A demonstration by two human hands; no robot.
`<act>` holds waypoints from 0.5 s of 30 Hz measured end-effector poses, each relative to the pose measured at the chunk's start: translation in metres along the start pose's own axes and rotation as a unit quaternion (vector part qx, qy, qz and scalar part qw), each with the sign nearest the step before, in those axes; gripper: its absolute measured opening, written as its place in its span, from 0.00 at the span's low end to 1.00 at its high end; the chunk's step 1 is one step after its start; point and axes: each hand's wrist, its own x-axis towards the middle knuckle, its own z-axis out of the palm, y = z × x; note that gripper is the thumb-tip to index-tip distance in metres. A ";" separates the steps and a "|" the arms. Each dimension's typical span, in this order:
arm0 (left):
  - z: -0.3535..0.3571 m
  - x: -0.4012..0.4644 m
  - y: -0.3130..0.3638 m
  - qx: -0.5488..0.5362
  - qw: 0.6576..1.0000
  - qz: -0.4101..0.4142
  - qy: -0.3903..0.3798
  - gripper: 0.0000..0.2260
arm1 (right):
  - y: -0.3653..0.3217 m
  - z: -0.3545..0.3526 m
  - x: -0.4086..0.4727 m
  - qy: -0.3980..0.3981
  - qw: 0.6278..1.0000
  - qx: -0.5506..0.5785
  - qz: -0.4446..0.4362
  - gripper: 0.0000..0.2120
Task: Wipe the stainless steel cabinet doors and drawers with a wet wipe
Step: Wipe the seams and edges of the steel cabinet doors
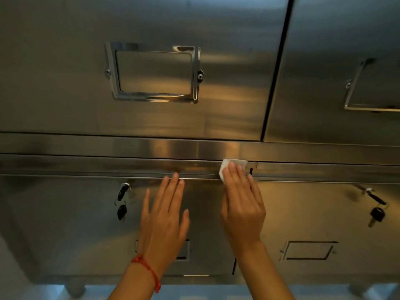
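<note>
Your white wet wipe (232, 167) lies flat against the horizontal steel rail (108, 167) that runs across the cabinet between the upper drawers and the lower doors, right where the rail meets the dark vertical gap between the two lower doors. Your right hand (241, 204) presses it there with straight fingers laid over it, so only the wipe's top and left edges show past your fingertips. Your left hand (164, 215) is just beside it, apart from the right, fingers straight and spread, resting flat on the lower left door (75, 224) with its fingertips reaching the bottom edge of the rail; a red string bracelet (148, 271) circles that wrist. Left of that hand, a key (123, 191) sits in the door's lock with a second black-headed key hanging under it. The lower right door (313, 213) has its own key (375, 202) in the lock near the right edge, and a small label frame (308, 250) lower down. Above the rail, the upper left drawer (65, 83) carries a shiny label holder (152, 72), and the upper right drawer (324, 61) shows part of another.
</note>
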 end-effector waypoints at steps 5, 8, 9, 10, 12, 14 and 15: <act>0.007 -0.001 -0.009 0.017 1.000 0.006 -0.003 0.25 | -0.016 0.008 0.007 -0.002 0.999 0.001 -0.032 0.15; 0.008 0.001 -0.006 0.010 1.000 -0.007 0.003 0.25 | -0.007 0.005 0.005 -0.012 0.999 -0.012 -0.051 0.16; 0.008 0.001 -0.006 0.009 1.000 -0.009 0.003 0.26 | -0.002 0.003 0.004 -0.015 0.998 -0.018 -0.052 0.16; 0.009 0.001 -0.005 0.010 1.000 -0.010 0.001 0.26 | 0.003 0.001 0.003 -0.014 0.998 -0.023 -0.050 0.16; 0.007 0.000 -0.004 0.015 1.000 -0.011 -0.006 0.26 | 0.006 0.000 0.001 -0.005 0.999 -0.024 -0.038 0.15; 0.006 0.000 -0.004 0.017 1.000 -0.011 -0.014 0.26 | 0.001 0.003 0.001 0.003 0.999 -0.017 -0.035 0.14; 0.006 0.000 -0.004 0.017 1.000 -0.011 -0.016 0.26 | -0.003 0.005 0.003 0.005 0.999 -0.011 -0.040 0.14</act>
